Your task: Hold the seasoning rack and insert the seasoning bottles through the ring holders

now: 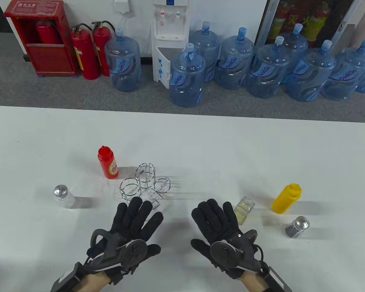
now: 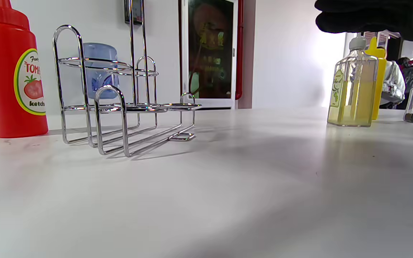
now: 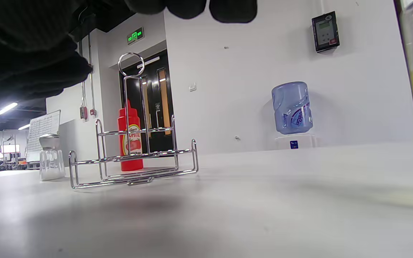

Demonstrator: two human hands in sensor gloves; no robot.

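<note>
Seasoning rack [image 1: 146, 185] upright on table [image 1: 200, 146], rings bare, nothing inserted yet.

Left hand [image 1: 130, 228] just short of rack, fingers spread flat, holding nothing. Right hand [image 1: 222, 231] beside it, further right of rack, likewise splayed and unladen.

Probable step: steady rack first. Best gripped at wire frame low down, clear of rings, so bottles drop straight through.

Ketchup bottle [image 1: 108, 162] close behind-left of rack. Salt shaker [image 1: 62, 196] left, clear glass, contents hard to tell. Oil bottle [image 1: 245, 210] right, pale yellow liquid inside. Yellow squeeze bottle [image 1: 286, 198] and pepper shaker [image 1: 297, 226] furthest right, dark grains at bottom.
</note>
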